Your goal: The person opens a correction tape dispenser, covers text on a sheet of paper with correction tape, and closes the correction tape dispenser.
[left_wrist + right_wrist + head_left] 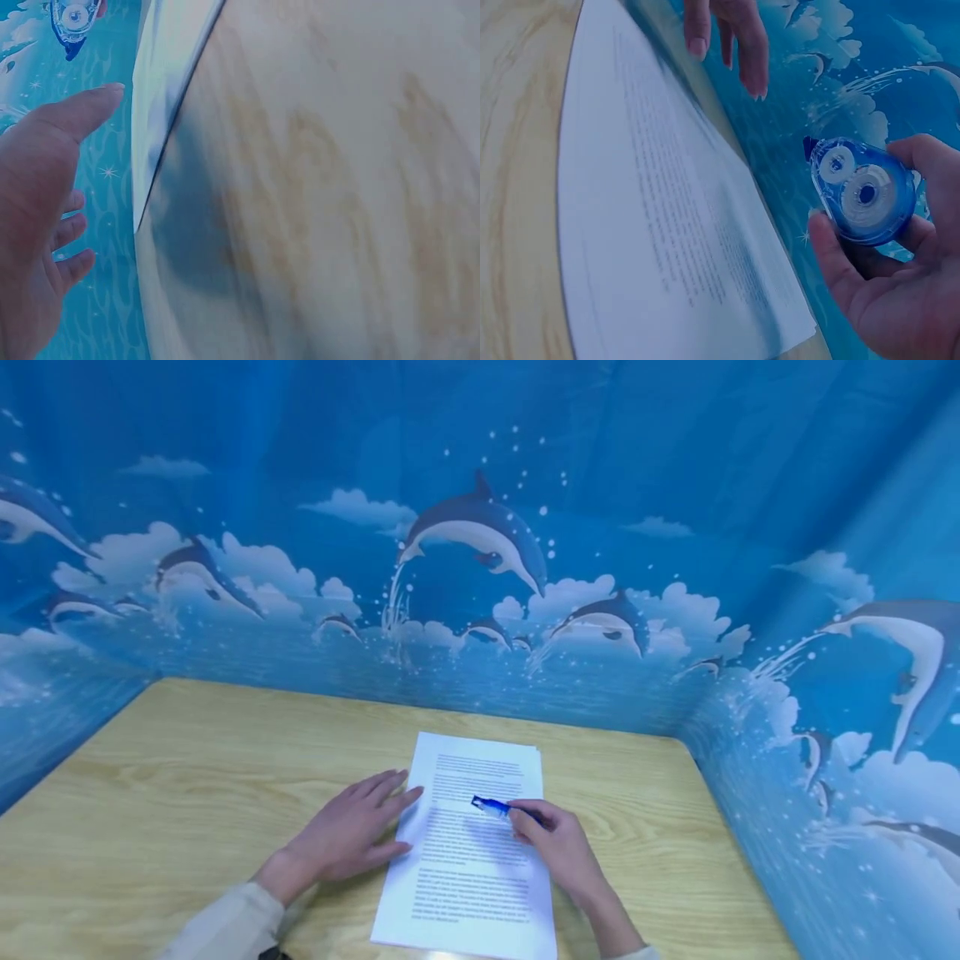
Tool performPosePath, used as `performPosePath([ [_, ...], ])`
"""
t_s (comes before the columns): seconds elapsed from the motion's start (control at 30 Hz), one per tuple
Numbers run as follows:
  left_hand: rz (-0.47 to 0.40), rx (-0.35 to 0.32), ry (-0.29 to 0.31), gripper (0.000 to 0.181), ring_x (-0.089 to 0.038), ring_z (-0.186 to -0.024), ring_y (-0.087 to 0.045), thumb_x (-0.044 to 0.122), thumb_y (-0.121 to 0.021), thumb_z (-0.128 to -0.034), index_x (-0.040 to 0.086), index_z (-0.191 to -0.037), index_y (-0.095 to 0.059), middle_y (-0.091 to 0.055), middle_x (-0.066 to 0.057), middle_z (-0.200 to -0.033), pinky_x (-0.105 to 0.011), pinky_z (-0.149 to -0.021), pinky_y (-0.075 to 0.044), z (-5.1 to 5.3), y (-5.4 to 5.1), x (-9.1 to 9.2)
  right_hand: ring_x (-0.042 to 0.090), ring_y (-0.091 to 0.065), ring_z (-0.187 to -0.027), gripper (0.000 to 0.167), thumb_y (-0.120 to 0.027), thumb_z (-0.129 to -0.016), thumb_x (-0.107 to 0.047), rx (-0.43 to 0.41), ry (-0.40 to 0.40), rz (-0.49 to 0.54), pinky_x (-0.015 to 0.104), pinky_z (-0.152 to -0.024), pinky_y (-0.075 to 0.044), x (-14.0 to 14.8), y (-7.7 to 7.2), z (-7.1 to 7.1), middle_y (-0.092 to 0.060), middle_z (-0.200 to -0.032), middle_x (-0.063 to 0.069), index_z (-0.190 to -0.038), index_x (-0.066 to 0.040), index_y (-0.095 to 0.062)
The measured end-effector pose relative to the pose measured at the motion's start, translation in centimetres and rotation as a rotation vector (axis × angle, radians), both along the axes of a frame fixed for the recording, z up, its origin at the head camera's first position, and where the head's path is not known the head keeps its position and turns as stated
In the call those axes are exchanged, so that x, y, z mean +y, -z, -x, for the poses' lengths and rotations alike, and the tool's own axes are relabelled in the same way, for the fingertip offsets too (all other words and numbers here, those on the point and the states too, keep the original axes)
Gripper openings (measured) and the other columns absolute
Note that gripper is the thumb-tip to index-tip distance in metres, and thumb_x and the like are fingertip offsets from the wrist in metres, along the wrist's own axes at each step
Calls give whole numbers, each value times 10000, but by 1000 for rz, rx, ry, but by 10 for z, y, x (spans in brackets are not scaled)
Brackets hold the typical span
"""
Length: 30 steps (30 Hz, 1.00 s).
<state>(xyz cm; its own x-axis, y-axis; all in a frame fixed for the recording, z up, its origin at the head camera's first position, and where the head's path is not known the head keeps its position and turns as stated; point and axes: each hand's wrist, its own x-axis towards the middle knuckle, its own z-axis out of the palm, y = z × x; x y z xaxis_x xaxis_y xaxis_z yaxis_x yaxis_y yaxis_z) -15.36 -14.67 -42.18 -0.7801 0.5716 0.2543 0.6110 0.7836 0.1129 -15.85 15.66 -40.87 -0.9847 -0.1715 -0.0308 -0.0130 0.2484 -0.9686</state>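
My right hand (558, 847) holds a clear blue correction tape dispenser (491, 807) above the printed sheets of paper (468, 935). In the right wrist view, thumb and fingers grip the sides of the dispenser (866, 191); its two white reels show and its dark tip points away from the palm. My left hand (360, 827) is at the left edge of the paper, palm down with its fingers spread, some fingertips over the margin. From the left wrist view, that hand (37, 180) seems raised a little off the table.
The sheets lie on a light wood-grain table (225, 760), printed with several paragraphs. A blue curtain with dolphins and clouds (337, 668) stands along the back and both sides of the table.
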Motion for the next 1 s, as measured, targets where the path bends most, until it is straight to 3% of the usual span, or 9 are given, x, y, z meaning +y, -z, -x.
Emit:
performPosePath([
  [0.13,1,18,8,733,-367,-1338,-338,536,-610,-871,125,-1447,-419,-343,-201,-1481,-547,-1048,-312,2,-3,2,283,-613,-951,535,-574,-961,-332,-108,25,131,337,-807,-546,-2,-6,0,-582,-1116,166,-1273,99,-521],
  [0.3,-19,3,13,719,-344,-1348,-326,532,-616,-872,141,-1446,-428,-337,-182,-1491,-537,-1048,-318,5,-8,5,208,-626,-828,652,-465,-984,-456,-196,-36,193,312,-707,-557,-1,-11,2,-587,-1034,164,-1326,98,-432],
  [0.47,-45,-11,23,705,-331,-1353,-322,532,-611,-877,150,-1443,-435,-336,-166,-1496,-537,-1046,-322,7,-11,12,193,-619,-753,641,-468,-985,-443,-226,-79,218,258,-607,-536,1,-12,1,-562,-1015,180,-1321,101,-414],
  [0.6,-67,-37,48,678,-338,-1347,-331,516,-597,-894,136,-1435,-446,-346,-163,-1491,-535,-1046,-323,9,-13,19,163,-545,-685,519,-473,-988,-395,-208,-50,215,253,-565,-520,0,-13,1,-501,-896,126,-1174,90,-485],
  [0.73,-80,-71,77,645,-329,-1336,-351,512,-570,-915,130,-1424,-462,-364,-148,-1484,-522,-1046,-329,11,-17,29,143,-510,-616,477,-510,-961,-446,-213,4,185,249,-514,-501,-1,-14,1,-493,-797,90,-1019,28,-519],
  [0.87,-103,-95,98,606,-293,-1326,-375,520,-532,-934,142,-1406,-490,-397,-108,-1469,-488,-1047,-343,15,-21,39,130,-488,-553,485,-591,-911,-485,-186,59,84,244,-467,-474,-3,-13,1,-505,-714,62,-949,-4,-540],
  [1.0,-202,-133,111,543,-236,-1274,-445,506,-525,-945,162,-1364,-540,-493,-47,-1395,-447,-1029,-377,20,-25,47,123,-472,-519,457,-621,-906,-449,-153,71,21,244,-461,-465,-5,-13,-1,-506,-662,46,-960,0,-558],
])
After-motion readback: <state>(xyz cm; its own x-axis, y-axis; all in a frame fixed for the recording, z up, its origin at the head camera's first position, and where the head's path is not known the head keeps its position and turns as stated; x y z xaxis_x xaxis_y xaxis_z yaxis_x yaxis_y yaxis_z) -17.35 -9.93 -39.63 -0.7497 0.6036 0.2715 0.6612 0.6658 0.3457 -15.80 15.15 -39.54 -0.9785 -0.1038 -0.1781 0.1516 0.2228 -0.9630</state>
